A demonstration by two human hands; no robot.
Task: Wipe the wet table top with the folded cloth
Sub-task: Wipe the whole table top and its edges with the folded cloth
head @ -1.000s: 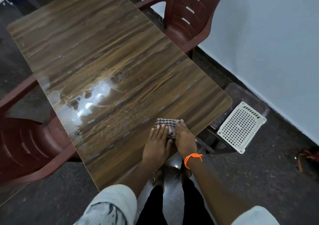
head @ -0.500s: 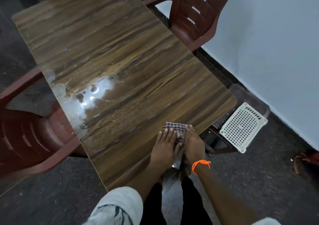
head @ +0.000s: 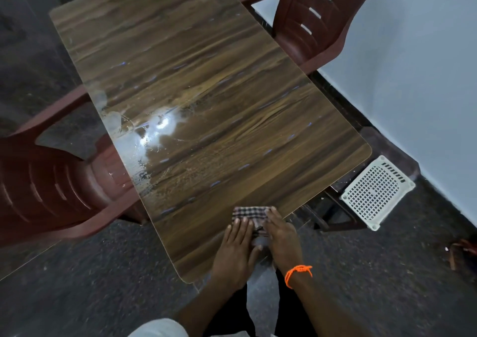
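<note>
We've got both hands, left [head: 236,246] and right [head: 281,233], spread flat on the folded checked cloth [head: 249,214] at the desk's [head: 206,83] near edge, pinning it for pressure, since the shiny puddle [head: 154,132] sits farther up.

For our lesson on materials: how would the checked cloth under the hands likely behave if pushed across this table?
The checked cloth is probably soft and floppy: it lies folded flat under the left hand and right hand. It should slide easily, since the table top looks glossy and wet. Its folds might bunch or open unless pressed down.
</note>
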